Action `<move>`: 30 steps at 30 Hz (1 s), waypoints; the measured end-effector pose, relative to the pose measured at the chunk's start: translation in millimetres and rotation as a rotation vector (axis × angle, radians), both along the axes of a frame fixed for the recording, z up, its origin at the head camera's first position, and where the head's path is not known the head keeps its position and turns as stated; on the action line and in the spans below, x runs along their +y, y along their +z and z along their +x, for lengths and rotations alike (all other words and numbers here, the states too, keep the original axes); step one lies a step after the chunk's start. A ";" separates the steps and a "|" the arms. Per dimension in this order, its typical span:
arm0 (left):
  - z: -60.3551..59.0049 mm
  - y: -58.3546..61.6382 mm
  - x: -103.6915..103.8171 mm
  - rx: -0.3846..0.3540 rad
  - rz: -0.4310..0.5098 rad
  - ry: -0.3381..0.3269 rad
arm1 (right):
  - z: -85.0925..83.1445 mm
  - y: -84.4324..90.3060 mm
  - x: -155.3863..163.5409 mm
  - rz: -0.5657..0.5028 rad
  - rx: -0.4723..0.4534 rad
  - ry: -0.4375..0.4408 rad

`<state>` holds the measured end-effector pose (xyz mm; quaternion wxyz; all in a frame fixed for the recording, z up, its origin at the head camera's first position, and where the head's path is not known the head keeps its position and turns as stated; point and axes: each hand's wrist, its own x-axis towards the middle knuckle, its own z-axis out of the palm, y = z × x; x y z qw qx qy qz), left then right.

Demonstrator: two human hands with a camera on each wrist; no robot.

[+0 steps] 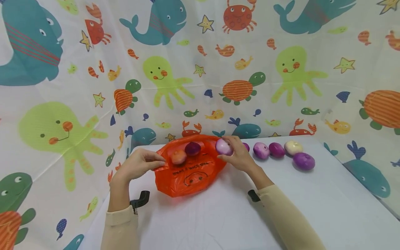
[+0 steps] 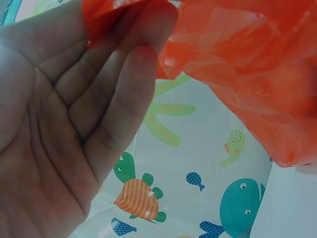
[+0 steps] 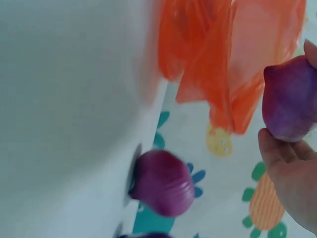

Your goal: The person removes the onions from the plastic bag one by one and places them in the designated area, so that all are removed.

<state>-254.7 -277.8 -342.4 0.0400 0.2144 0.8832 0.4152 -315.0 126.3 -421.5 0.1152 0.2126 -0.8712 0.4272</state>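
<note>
An orange-red plastic bag, with a drawn face and lettering on its front, sits on the white table with its mouth spread. Inside its opening show an orange-brown onion and a dark purple onion. My left hand pinches the bag's left rim between thumb and fingers; the left wrist view has the red plastic at its fingertips. At the bag's right rim, my right hand grips a pale purple onion, which appears darker in the right wrist view, raised beside the hanging plastic.
To the right of my right hand, a loose row holds a light purple onion, a dark purple onion, a whitish onion and a purple onion. Another is partly hidden behind the hand. A sea-animal curtain hangs behind the table.
</note>
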 end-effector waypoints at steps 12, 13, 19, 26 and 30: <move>0.5 -0.7 -3.4 -0.005 0.015 0.004 | 0.5 6.0 38.9 -0.052 0.002 -0.053; 0.5 -0.6 -3.6 -0.005 0.016 0.005 | 0.7 7.7 43.0 -0.040 -0.006 -0.061; 0.1 -0.5 -2.8 0.012 0.007 0.005 | 5.9 20.1 76.6 0.069 -0.076 -0.109; 0.3 -0.4 -2.0 0.026 -0.003 0.004 | 10.2 25.0 115.6 0.142 -0.118 -0.144; 1.2 -0.2 -3.7 0.023 -0.003 0.005 | 13.6 28.3 130.3 0.149 -0.162 -0.159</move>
